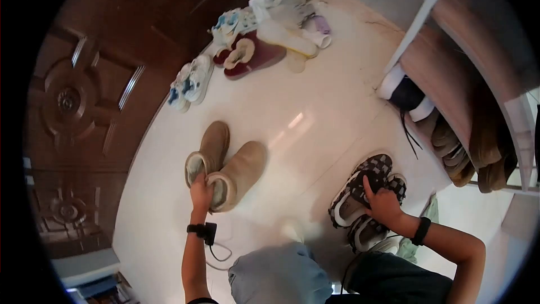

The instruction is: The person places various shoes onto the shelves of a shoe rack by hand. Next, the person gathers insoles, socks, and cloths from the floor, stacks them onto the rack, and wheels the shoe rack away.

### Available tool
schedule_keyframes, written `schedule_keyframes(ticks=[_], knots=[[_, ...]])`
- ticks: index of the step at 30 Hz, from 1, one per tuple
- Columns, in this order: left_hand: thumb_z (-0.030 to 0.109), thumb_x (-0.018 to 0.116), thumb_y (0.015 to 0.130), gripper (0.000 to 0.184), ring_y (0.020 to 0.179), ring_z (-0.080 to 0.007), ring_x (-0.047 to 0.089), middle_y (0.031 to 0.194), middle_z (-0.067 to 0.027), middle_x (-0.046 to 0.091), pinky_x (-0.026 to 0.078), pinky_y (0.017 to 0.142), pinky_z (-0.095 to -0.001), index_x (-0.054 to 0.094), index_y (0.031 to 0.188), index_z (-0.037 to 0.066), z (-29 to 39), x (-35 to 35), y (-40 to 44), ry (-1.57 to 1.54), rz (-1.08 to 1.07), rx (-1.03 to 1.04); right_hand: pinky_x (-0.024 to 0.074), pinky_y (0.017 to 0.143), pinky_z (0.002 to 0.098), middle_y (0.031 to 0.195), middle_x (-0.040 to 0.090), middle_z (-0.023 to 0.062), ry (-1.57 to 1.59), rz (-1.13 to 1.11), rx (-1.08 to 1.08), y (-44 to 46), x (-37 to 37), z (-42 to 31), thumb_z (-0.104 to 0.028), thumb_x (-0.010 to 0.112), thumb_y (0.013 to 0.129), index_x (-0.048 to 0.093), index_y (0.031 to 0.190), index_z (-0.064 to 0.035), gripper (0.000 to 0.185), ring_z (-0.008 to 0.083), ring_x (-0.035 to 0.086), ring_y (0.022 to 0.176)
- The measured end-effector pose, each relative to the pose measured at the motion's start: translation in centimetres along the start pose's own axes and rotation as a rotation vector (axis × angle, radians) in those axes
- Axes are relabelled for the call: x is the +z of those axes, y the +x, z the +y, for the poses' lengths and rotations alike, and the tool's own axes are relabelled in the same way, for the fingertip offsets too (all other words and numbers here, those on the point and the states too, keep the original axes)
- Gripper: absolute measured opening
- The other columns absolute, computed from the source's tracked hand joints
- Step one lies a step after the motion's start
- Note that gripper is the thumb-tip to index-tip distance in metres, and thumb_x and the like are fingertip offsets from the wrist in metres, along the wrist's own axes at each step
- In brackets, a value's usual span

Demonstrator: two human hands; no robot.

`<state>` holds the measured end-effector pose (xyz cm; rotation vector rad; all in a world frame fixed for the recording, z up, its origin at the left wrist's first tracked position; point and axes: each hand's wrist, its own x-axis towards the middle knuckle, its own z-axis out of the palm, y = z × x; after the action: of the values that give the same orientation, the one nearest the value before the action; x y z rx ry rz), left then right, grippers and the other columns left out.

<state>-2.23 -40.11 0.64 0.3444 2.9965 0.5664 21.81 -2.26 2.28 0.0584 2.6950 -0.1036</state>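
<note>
My left hand (201, 192) is closed on the adjoining cuffs of a pair of tan ankle boots with pale fleece lining, the left boot (215, 139) and the right boot (246, 163). Their toes point away from me. At the right, my right hand (385, 207) grips a black-and-grey checkered sneaker (360, 183). Its index finger stretches along the shoe's top and the thumb lies by the opening; the other fingers are hidden. A matching sneaker (368, 233) sits close against it, partly covered by the hand.
Along a brown carved door (84, 101) stand white sneakers (197, 79), burgundy fleece-lined shoes (256, 59) and other pale footwear. A shoe rack (467, 67) on the right holds several shoes, with a dark lace (410, 135) hanging out. My knees (281, 276) are at the bottom.
</note>
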Motion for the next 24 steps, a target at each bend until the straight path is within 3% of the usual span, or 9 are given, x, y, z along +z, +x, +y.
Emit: schedule_keyframes(ticks=[5,8,9,11,14,19,21,24], knots=[[0.007,0.054,0.063,0.023,0.073,-0.0345,0.05,0.078,-0.0178,0.053,0.041,0.062,-0.0371,0.051,0.085,0.002,7.5,-3.6,1.0,-0.048,0.011,0.197,0.0395,0.048,0.0306,0.055,0.051,0.0094,0.074,0.022,-0.006,-0.2,0.4,0.1,-0.032,0.065,0.056,0.015,0.123,-0.0019,0.089,0.0217,0.051,0.053],[0.003,0.052,0.06,0.025,0.072,-0.0339,0.05,0.075,-0.0174,0.052,0.04,0.062,-0.0352,0.05,0.085,0.001,12.8,-6.3,1.2,-0.102,0.103,0.519,0.0392,0.046,0.0343,0.056,0.051,0.0121,0.218,0.082,-0.001,-0.3,1.6,0.3,-0.031,0.064,0.057,0.014,0.123,-0.0041,0.088,0.0247,0.052,0.053],[0.002,0.051,0.059,0.026,0.072,-0.033,0.05,0.075,-0.017,0.051,0.04,0.063,-0.0344,0.05,0.085,0.0,15.0,-7.3,1.3,-0.112,0.1,0.601,0.0414,0.052,0.0357,0.066,0.052,0.0162,0.225,0.003,-0.006,-0.4,2.0,0.4,-0.033,0.065,0.059,0.009,0.124,-0.0032,0.091,0.0269,0.052,0.06],[0.002,0.051,0.058,0.028,0.072,-0.0302,0.051,0.075,-0.0158,0.052,0.04,0.065,-0.0329,0.05,0.086,-0.001,20.6,-8.8,2.0,-0.303,-0.039,0.573,0.0414,0.05,0.0357,0.062,0.052,0.0155,0.26,-0.02,0.02,0.1,1.9,0.2,-0.03,0.065,0.058,0.01,0.123,-0.0019,0.09,0.0278,0.052,0.059],[0.003,0.051,0.059,0.029,0.073,-0.0278,0.052,0.077,-0.0158,0.053,0.04,0.066,-0.0317,0.05,0.087,-0.002,27.3,-8.2,3.4,-0.431,-0.019,0.724,0.0415,0.049,0.0358,0.062,0.053,0.0145,0.278,0.016,0.044,0.2,1.8,0.3,-0.029,0.065,0.057,0.011,0.123,-0.0037,0.089,0.0283,0.052,0.057],[0.007,0.051,0.061,0.027,0.074,-0.0298,0.052,0.079,-0.0177,0.053,0.04,0.065,-0.0334,0.051,0.087,-0.001,38.0,-6.0,4.0,-0.267,-0.156,0.923,0.0421,0.05,0.036,0.063,0.053,0.0145,0.365,0.02,-0.009,0.7,2.9,0.8,-0.026,0.064,0.056,0.012,0.123,-0.0047,0.087,0.0298,0.053,0.059],[0.008,0.052,0.063,0.027,0.068,-0.0247,0.053,0.076,-0.0165,0.055,0.04,0.063,-0.0286,0.051,0.087,-0.004,40.2,-4.9,2.2,-0.209,-0.255,0.994,0.0409,0.045,0.036,0.058,0.051,0.0132,0.343,0.256,-0.074,0.9,4.1,0.7,-0.022,0.062,0.06,0.007,0.124,-0.0004,0.087,0.0277,0.051,0.051],[0.009,0.053,0.062,0.026,0.068,-0.0249,0.053,0.075,-0.0167,0.054,0.04,0.062,-0.0297,0.052,0.085,-0.004,41.8,-5.0,0.6,-0.262,-0.28,1.032,0.0412,0.047,0.0351,0.058,0.051,0.0136,0.358,0.197,-0.093,1.4,4.7,0.7,-0.024,0.061,0.061,0.008,0.123,0.0001,0.086,0.0279,0.051,0.052]])
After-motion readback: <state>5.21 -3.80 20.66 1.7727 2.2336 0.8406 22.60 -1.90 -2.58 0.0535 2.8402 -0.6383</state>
